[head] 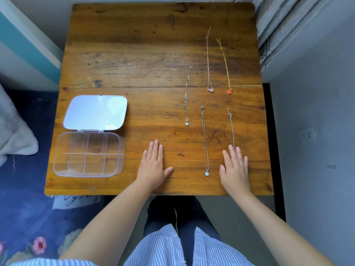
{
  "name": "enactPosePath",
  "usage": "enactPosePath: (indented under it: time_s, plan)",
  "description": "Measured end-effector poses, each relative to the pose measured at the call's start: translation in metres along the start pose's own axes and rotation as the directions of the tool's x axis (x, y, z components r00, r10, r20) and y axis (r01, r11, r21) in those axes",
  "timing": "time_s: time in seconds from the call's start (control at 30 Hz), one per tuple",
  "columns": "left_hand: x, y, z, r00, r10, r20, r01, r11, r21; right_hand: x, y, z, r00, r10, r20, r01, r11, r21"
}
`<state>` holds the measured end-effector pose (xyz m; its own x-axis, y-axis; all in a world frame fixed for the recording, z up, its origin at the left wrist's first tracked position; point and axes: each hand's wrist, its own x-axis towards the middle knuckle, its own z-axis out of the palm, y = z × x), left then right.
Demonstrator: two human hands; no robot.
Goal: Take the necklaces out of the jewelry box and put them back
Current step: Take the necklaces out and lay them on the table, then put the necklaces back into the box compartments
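A clear plastic jewelry box [57, 166] lies open at the table's left front, its divided compartments empty and its mirrored lid [95, 112] folded back. Several necklaces lie stretched out on the right half: a silver one with a pale heart pendant [186, 96], a rose-gold one [208, 60], a gold one with a red pendant [225, 62], a long silver one with a pale pendant [204, 139], and a short silver chain [232, 129]. My left hand [152, 166] rests flat near the front edge. My right hand [235, 169] lies flat, covering the short chain's near end.
The wooden table [134, 54] has a seam across its middle. A curtain [278, 25] hangs at the back right, a wall with a socket [308, 133] stands to the right, and a blue flowered rug [28, 217] with a grey cushion [13, 135] lies to the left.
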<state>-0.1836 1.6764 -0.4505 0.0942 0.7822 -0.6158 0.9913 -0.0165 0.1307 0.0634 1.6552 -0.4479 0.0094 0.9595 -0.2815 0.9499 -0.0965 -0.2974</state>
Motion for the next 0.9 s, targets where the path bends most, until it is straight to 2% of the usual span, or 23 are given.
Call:
enactPosePath:
  time_s: [0.07,0.2,0.43,0.5,0.57,0.6,0.67,0.73,0.8,0.9]
  plan:
    - [-0.003,0.000,0.009,1.000,-0.005,-0.007,0.005,1.000,0.001,-0.012,0.011,0.007,0.998,0.056,0.024,-0.055,0.997,-0.055]
    - [-0.002,-0.002,0.020,1.000,-0.007,-0.011,0.007,1.000,-0.014,-0.030,0.024,0.014,0.981,0.186,0.062,-0.187,0.982,0.009]
    - [0.002,-0.001,0.022,1.000,-0.017,-0.019,0.018,1.000,0.016,-0.030,0.033,0.018,0.981,0.161,0.112,-0.166,0.985,0.036]
    - [-0.001,0.006,0.017,0.998,-0.028,-0.057,0.028,1.000,0.013,-0.029,0.034,0.015,0.980,0.152,0.132,-0.160,0.986,0.055]
    - [-0.006,0.017,0.011,0.991,0.032,-0.132,-0.032,0.999,0.004,-0.029,0.035,0.009,0.978,0.139,0.154,-0.155,0.983,0.101]
    - [-0.009,0.026,0.009,0.981,0.100,-0.169,-0.100,0.995,0.010,-0.031,0.035,0.006,0.980,0.137,0.146,-0.156,0.979,0.131]
    - [-0.016,0.049,0.006,0.949,0.250,-0.190,-0.255,0.967,-0.002,-0.040,0.034,0.001,0.989,0.139,0.046,-0.145,0.977,0.159]
    - [-0.022,0.076,0.007,0.928,0.351,-0.123,-0.358,0.933,-0.035,-0.050,0.031,0.002,0.985,0.157,-0.075,-0.144,0.978,0.148]
    - [-0.024,0.097,0.009,0.926,0.374,-0.052,-0.376,0.926,-0.028,-0.056,0.025,0.003,0.979,0.174,-0.105,-0.158,0.976,0.149]
    - [-0.022,0.113,0.008,0.949,0.314,-0.025,-0.313,0.950,0.013,-0.055,0.020,0.001,0.979,0.157,-0.132,-0.136,0.979,0.154]
